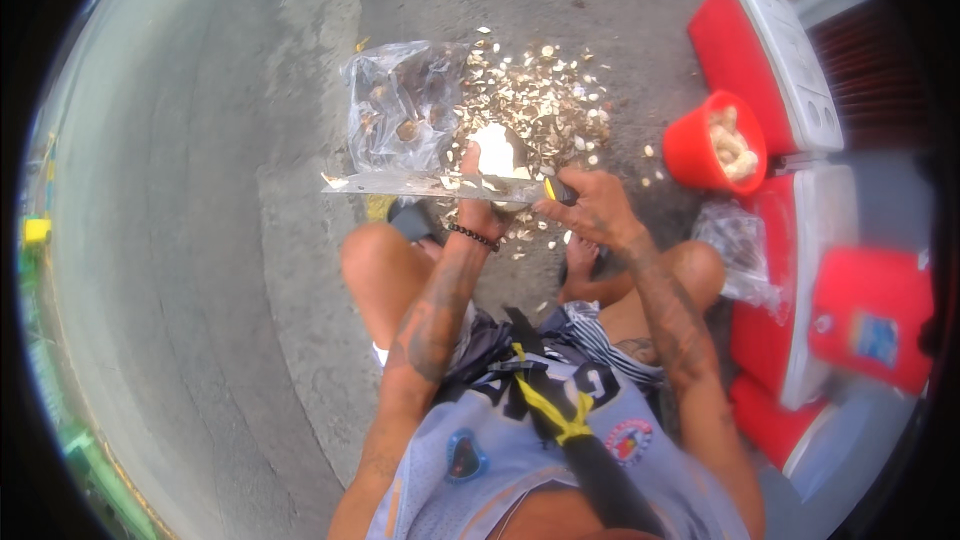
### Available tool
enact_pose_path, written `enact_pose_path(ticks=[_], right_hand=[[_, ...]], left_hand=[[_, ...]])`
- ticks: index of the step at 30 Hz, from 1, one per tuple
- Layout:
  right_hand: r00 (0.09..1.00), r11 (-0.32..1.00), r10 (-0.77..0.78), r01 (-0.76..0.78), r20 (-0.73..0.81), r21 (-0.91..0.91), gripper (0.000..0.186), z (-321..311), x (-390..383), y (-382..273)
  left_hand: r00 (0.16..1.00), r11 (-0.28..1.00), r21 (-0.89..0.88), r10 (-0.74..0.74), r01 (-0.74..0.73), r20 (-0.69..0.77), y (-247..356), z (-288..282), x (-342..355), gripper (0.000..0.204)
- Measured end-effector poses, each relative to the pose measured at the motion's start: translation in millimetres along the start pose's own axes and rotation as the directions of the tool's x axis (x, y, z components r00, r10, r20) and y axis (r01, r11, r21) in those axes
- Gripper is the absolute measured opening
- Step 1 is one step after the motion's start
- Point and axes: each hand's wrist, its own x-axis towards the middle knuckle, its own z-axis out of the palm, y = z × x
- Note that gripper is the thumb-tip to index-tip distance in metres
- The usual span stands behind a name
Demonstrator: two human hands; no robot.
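Note:
A white, freshly cut lump (pixel 496 146), which looks like a coconut, is in my left hand (pixel 476 213), partly hidden behind a long machete blade (pixel 390 183). My right hand (pixel 592 208) is closed on the machete's black and yellow handle (pixel 556 190), with the blade lying level across the lump and pointing left. Pale and brown chips (pixel 540 100) are scattered thickly on the concrete around and beyond it. A crumpled clear plastic sheet or bag (pixel 395 75) with brown bits lies just left of the chips.
A red bucket (pixel 690 150) of pale pieces stands at the right, beside red-and-white coolers (pixel 730 60) and a loose red lid (pixel 860 310). Another plastic bag (pixel 730 250) lies by my right knee. The grey pavement (pixel 200 240) stretches left toward green and yellow objects (pixel 38 231) at the rim.

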Motion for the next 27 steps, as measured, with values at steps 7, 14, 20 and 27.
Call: enact_pose_path(ticks=[7,14,20,27], right_hand=[[0.999,0.999,-0.010,0.008,-0.033,-0.041,0.069,7,8,9],[0.914,0.909,0.405,-0.399,-0.030,0.120,0.062,-12,6,30],[0.996,0.995,0.094,-0.094,-0.009,0.029,0.068,3,-4,10],[0.998,1.000,-0.028,0.028,-0.051,-0.001,0.070,9,5,9]], left_hand=[[1.000,0.999,0.048,-0.002,0.001,0.010,5,-2,4,0.040],[0.999,0.952,0.304,0.032,-0.041,0.034,6,14,-12,0.046],[0.997,0.996,0.068,-0.054,0.050,0.058,3,12,-7,0.052],[0.998,0.992,0.109,-0.069,0.069,-0.001,3,10,-12,0.054]])
